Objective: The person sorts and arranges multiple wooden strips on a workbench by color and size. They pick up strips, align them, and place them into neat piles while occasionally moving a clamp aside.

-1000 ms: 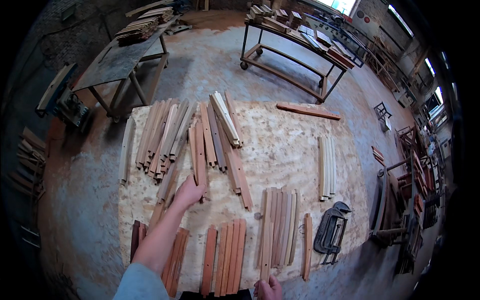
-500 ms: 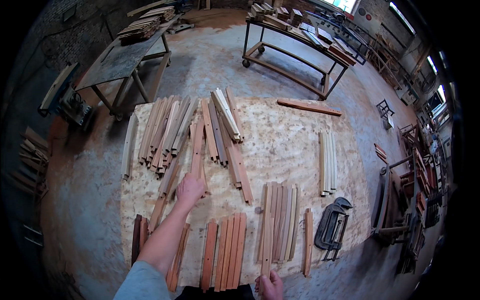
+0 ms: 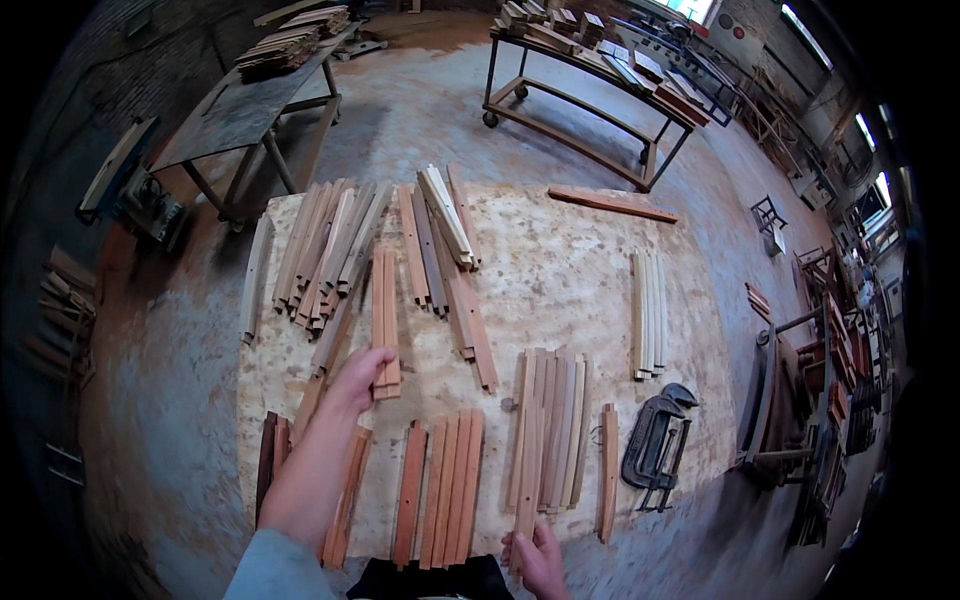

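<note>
Head view: left hand (image 3: 362, 378), fingers curled, is clasping two reddish strips (image 3: 379, 310); right hand (image 3: 540, 560) is pinching a tan strip (image 3: 529, 475).

Two reddish wooden strips (image 3: 391, 315), askew before, now line up side by side, the left hand (image 3: 364, 378) shifted to their left edge.

Wearing a plain light grey-blue sleeve (image 3: 283, 568), matte-looking, ending in a curved edge partway along the left forearm (image 3: 318, 460). Bare from there down through left hand (image 3: 362, 380). Bare at right hand (image 3: 541, 560) too. Also wearing a black garment (image 3: 430, 580), type unclear.
</note>
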Tool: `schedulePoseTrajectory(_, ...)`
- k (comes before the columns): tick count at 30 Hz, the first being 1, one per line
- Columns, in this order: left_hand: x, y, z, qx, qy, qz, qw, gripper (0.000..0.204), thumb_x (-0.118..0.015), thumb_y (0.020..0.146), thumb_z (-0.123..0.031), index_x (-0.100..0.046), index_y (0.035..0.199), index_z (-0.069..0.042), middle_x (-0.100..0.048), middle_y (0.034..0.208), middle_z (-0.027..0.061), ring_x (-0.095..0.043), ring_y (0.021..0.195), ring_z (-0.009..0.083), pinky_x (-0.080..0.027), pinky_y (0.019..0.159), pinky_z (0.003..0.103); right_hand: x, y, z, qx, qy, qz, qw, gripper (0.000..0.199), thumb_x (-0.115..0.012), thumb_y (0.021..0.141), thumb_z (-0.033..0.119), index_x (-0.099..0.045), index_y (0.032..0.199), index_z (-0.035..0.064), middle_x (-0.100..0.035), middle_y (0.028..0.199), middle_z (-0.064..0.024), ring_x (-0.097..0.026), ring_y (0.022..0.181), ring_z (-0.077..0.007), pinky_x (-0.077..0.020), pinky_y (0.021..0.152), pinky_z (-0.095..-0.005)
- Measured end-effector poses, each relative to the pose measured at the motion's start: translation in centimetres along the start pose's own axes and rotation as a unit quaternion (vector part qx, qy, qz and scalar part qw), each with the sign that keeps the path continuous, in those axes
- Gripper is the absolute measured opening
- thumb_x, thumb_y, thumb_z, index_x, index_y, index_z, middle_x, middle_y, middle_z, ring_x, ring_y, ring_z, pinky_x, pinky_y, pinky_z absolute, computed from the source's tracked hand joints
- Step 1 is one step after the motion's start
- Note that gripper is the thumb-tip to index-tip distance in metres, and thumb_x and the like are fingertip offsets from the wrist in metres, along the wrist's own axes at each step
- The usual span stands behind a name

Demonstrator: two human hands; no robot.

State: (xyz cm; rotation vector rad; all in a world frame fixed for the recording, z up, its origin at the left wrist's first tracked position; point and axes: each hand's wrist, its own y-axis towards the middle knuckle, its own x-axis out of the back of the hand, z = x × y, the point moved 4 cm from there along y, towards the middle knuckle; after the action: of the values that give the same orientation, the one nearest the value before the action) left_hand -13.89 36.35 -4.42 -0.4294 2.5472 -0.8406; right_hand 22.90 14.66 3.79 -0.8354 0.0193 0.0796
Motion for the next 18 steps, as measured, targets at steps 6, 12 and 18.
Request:
schedulePoseTrajectory(6,-0.4,-10.5,6.3,0.148,-0.231,0.168,0.947,0.044,-0.063,0.086,-0.023,-0.058,0.118,0.006,-0.066,0.101,0.0165,-0.069,0.084,0.0269,-0.061,0.069,0.04,-3.7,2.6,4.0,0.019,0.063,0.064,0.996,0.026,-0.052,0.1,0.009,-0.049,0.124,0.0013,-0.063,0.097,-0.0087,-0.062,0.07,-0.015,-0.0545,0.06,-0.0307)
schedulePoseTrajectory(12,-1.2,-17.1,12.3,0.166,-0.383,0.298,0.858,0.05,-0.065,0.08,-0.022,-0.056,0.121,0.005,-0.065,0.104,0.0189,-0.066,0.089,0.0324,-0.056,0.074,0.043,-7.1,3.2,5.2,0.014,0.112,0.126,0.986,0.028,-0.053,0.1,0.011,-0.049,0.127,0.0053,-0.063,0.095,-0.007,-0.061,0.068,-0.0142,-0.054,0.056,-0.0304)
schedulePoseTrajectory(18,-1.4,-20.9,13.9,0.183,-0.377,0.272,0.866,0.049,-0.069,0.078,-0.02,-0.058,0.119,0.006,-0.066,0.104,0.0187,-0.066,0.09,0.0337,-0.055,0.077,0.043,-7.2,2.7,4.6,0.076,0.083,0.116,0.987,0.032,-0.055,0.099,0.01,-0.048,0.13,0.0047,-0.062,0.093,-0.0058,-0.06,0.067,-0.0131,-0.0533,0.056,-0.0294)
